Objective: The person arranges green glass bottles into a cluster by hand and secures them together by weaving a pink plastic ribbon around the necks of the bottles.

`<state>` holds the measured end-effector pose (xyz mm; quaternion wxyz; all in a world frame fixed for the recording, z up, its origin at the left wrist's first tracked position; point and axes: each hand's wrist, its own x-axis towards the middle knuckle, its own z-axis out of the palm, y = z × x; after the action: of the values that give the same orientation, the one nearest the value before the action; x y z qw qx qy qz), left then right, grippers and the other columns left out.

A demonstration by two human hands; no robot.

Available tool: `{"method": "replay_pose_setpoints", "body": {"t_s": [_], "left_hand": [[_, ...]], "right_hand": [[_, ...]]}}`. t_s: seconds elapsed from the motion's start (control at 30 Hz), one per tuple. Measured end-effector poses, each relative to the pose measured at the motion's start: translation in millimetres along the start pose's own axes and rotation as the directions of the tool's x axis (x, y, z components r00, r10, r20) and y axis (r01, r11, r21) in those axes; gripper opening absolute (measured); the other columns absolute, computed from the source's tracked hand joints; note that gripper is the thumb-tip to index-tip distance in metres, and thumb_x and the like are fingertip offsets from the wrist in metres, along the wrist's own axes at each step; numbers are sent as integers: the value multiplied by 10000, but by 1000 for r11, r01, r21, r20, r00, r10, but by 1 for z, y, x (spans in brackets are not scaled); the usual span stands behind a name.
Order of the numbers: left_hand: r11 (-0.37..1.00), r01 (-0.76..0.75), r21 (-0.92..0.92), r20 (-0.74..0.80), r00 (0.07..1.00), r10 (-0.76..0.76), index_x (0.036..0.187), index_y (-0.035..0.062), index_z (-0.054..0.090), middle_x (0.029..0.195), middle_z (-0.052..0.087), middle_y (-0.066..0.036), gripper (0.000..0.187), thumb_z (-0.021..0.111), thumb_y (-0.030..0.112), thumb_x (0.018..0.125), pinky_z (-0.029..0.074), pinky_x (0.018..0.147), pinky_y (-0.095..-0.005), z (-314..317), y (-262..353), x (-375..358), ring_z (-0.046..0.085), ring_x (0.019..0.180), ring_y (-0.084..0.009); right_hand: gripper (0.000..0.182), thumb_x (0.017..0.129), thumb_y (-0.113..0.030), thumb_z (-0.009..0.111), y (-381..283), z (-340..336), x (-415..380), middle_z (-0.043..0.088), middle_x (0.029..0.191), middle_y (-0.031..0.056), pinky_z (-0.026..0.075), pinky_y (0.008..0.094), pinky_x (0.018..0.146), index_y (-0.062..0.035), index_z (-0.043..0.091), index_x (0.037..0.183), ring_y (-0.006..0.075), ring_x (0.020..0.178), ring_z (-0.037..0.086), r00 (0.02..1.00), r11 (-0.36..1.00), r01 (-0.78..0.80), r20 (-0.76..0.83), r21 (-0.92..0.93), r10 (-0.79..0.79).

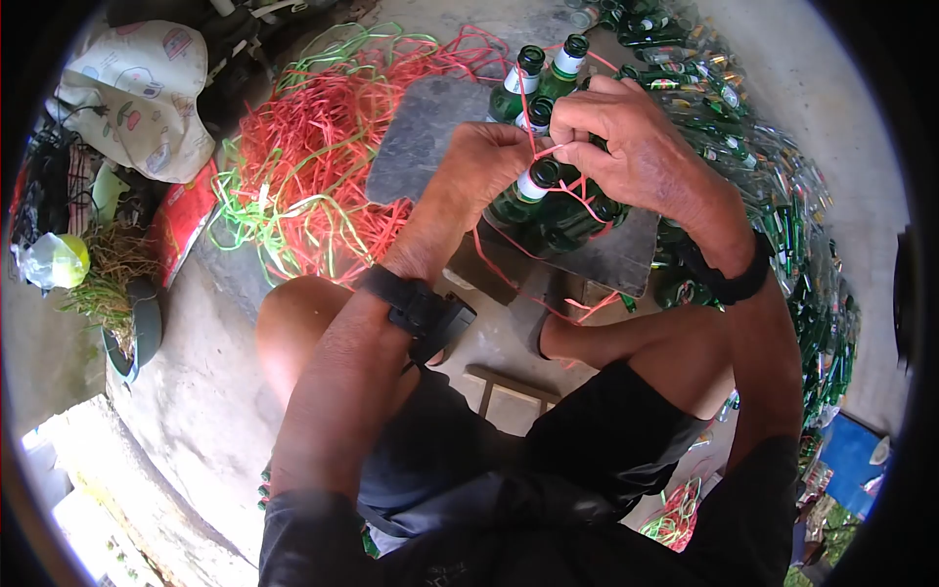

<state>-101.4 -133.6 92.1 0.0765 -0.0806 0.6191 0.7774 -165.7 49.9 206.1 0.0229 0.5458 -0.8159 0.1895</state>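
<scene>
Green glass bottles (pixel 529 68) with pale neck labels stand close together on a dark flat board (pixel 416 132). Red plastic strapping (pixel 577 196) runs around and over the group. Above the bottle necks, my left hand (pixel 486 161) pinches the strapping with its fingers closed. Just to its right, my right hand (pixel 611 137) has curled fingers and also pinches the strapping, the two hands nearly touching. A loose length of the strapping hangs down in front of the board. Part of the bottle group is hidden behind my hands.
A tangled heap of red and green strapping (pixel 323 147) lies left of the board. Many green bottles (pixel 782 210) are piled along the right. A plant pot (pixel 145 328) and a patterned cloth (pixel 142 93) are at the left. A small wooden frame (pixel 511 387) sits between the legs.
</scene>
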Motion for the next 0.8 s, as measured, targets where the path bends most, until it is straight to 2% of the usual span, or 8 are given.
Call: {"method": "replay_pose_setpoints", "body": {"t_s": [0.13, 0.2, 0.3, 0.43, 0.5, 0.6, 0.77, 0.8], "left_hand": [[998, 37, 54, 2, 999, -37, 953, 34, 826, 770, 729, 17, 186, 831, 216, 913, 444, 527, -216, 1, 10, -4, 590, 643, -23], [997, 37, 72, -5, 999, -37, 954, 42, 830, 764, 727, 25, 193, 828, 231, 917, 427, 523, -211, 3, 11, -4, 576, 631, -17], [989, 60, 135, -17, 998, -58, 961, 52, 835, 757, 724, 37, 209, 820, 258, 927, 416, 534, -207, 2, 13, -1, 561, 625, -10], [985, 73, 158, -10, 997, -73, 975, 53, 839, 775, 736, 39, 234, 800, 282, 945, 448, 593, -223, 1, 13, -2, 573, 673, -17], [981, 61, 186, -21, 998, -58, 946, 10, 819, 771, 723, 12, 250, 796, 259, 932, 471, 608, -261, 3, 17, -3, 577, 682, -48], [976, 33, 213, -16, 999, -31, 909, -33, 795, 757, 704, -15, 276, 785, 242, 925, 491, 620, -307, 1, 14, 0, 576, 686, -84], [964, 0, 266, -10, 1000, 3, 900, -40, 787, 724, 697, -26, 299, 759, 255, 945, 492, 613, -324, -2, 10, 4, 579, 672, -94], [957, 25, 290, 2, 1000, -27, 964, -1, 809, 783, 734, -12, 250, 744, 240, 954, 494, 656, -287, -3, 12, 3, 595, 724, -69]], "right_hand": [[214, 842, -131, 723, -2, -5, 1, 574, 666, 116, 463, 476, 721, -42, 552, 748, 379, 718, 576, 999, 996, -38, 1, -75, 39], [280, 812, -156, 763, -10, -12, 3, 543, 612, 157, 445, 484, 605, -18, 549, 694, 391, 627, 563, 954, 961, -275, 120, -8, 274], [309, 806, -169, 786, -12, -14, -2, 530, 609, 187, 416, 479, 533, 5, 555, 696, 397, 558, 509, 972, 972, -232, 11, -37, 233], [293, 811, -163, 785, -8, -27, -4, 505, 601, 184, 410, 438, 524, 10, 570, 713, 357, 535, 472, 927, 933, -358, 111, -36, 360], [271, 879, -105, 781, -9, -32, -5, 496, 535, 9, 338, 302, 474, -15, 579, 722, 66, 498, 421, 903, 908, -406, 201, 106, 381], [213, 909, -70, 726, -4, -39, -9, 506, 566, -33, 335, 286, 484, -19, 593, 749, 32, 538, 425, 836, 833, -517, 326, 197, 442], [163, 927, -44, 685, 3, -30, -24, 507, 595, -36, 336, 279, 499, -10, 596, 795, 33, 562, 431, 840, 823, -527, 278, 210, 467], [158, 929, -40, 683, 4, -28, -27, 505, 600, -37, 335, 280, 501, -7, 594, 802, 34, 566, 429, 839, 814, -535, 251, 225, 483]]}}
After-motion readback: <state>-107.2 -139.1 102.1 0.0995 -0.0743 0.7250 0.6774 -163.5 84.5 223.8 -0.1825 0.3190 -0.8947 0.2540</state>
